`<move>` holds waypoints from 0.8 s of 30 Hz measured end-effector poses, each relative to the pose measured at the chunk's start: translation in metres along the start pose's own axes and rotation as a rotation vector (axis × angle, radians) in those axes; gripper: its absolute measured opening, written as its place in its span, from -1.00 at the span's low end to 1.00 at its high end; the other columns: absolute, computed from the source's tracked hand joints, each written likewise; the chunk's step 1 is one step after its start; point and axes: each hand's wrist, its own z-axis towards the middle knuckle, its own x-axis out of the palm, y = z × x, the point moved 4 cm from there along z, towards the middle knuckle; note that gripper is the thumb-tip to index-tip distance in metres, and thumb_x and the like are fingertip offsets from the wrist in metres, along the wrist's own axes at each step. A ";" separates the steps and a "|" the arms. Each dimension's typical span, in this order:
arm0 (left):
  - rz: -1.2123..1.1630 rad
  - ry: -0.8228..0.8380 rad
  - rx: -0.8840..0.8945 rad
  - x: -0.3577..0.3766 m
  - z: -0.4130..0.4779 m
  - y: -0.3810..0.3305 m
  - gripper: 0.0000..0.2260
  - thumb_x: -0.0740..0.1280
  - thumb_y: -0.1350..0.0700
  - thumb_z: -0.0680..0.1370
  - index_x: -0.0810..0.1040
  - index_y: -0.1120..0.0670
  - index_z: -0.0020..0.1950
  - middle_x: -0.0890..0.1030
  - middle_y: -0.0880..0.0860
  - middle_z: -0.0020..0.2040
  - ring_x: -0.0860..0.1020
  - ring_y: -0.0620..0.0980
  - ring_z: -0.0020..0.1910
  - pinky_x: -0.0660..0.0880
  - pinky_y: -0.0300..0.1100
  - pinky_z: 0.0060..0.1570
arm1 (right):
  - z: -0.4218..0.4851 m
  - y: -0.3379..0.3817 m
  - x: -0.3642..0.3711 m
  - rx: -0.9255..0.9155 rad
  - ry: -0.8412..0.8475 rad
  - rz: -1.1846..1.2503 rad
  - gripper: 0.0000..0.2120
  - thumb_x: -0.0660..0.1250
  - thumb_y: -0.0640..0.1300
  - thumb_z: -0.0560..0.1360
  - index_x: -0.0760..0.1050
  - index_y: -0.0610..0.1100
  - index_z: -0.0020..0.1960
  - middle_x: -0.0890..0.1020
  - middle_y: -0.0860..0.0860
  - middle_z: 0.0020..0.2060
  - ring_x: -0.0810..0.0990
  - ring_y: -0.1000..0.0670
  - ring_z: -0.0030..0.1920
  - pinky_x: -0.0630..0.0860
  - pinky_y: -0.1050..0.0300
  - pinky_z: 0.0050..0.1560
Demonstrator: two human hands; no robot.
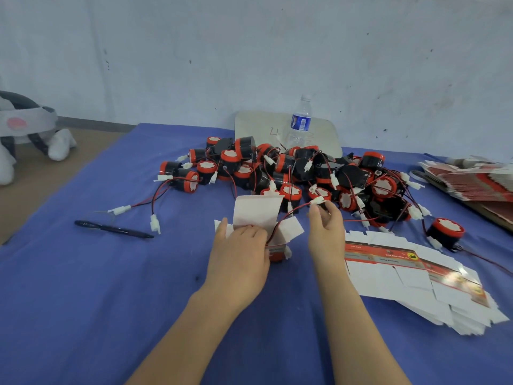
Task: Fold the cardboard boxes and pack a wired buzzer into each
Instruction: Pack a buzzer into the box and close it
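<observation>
Cardboard box (258,213) stands open at frame centre, gripped by the left hand (238,247). The right hand (326,230) pinches the white connector (317,200) of a wire (279,220) coming out of it. Buzzer pile (291,170) crowds just behind, flat boxes (410,276) at lower right.

Packing workshop: buzzer heap (291,170), flat cartons (410,279)

We record a pale, scuffed wall (249,51) behind the blue cloth-covered work surface (83,301). Left of that surface, brown floor (36,195) meets a grey skirting strip (91,124).
</observation>
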 end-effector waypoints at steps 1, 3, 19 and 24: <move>-0.009 -0.010 0.008 -0.001 -0.001 -0.001 -0.86 0.08 0.05 0.63 0.40 -0.03 0.12 0.50 -0.11 0.16 0.41 -0.08 0.17 0.01 -0.11 0.42 | 0.001 0.000 0.002 0.005 0.015 0.062 -0.56 0.19 -0.05 0.62 0.24 -0.07 0.47 0.54 0.14 0.09 0.49 0.11 0.15 0.34 0.18 0.15; -0.055 -0.029 -0.004 -0.003 -0.002 -0.002 -0.93 0.10 0.07 0.63 0.37 -0.02 0.04 0.50 -0.08 0.13 0.42 -0.06 0.11 0.28 -0.23 0.12 | 0.001 0.004 0.002 -0.021 0.005 0.168 -0.60 0.19 -0.07 0.62 0.27 -0.01 0.44 0.60 0.22 -0.09 0.56 0.18 0.04 0.41 0.18 0.16; -0.062 -0.179 -0.078 0.016 0.004 0.013 -0.72 0.17 0.09 0.61 0.44 -0.02 0.32 0.37 -0.08 0.32 0.31 -0.03 0.28 0.19 -0.26 0.26 | -0.016 0.018 0.012 -0.205 0.136 -0.044 -0.87 0.31 -0.11 0.56 0.42 0.02 0.08 0.67 0.04 -0.32 0.53 0.20 -0.37 0.42 0.38 -0.34; -0.056 -0.194 -0.066 0.018 0.003 0.012 -0.72 0.18 0.08 0.60 0.43 -0.02 0.31 0.39 -0.08 0.28 0.33 -0.03 0.25 0.20 -0.25 0.23 | -0.020 0.014 0.021 -0.304 0.156 -0.243 -0.91 0.28 -0.11 0.57 0.45 0.03 0.06 0.63 0.11 -0.24 0.51 0.22 -0.37 0.38 0.43 -0.37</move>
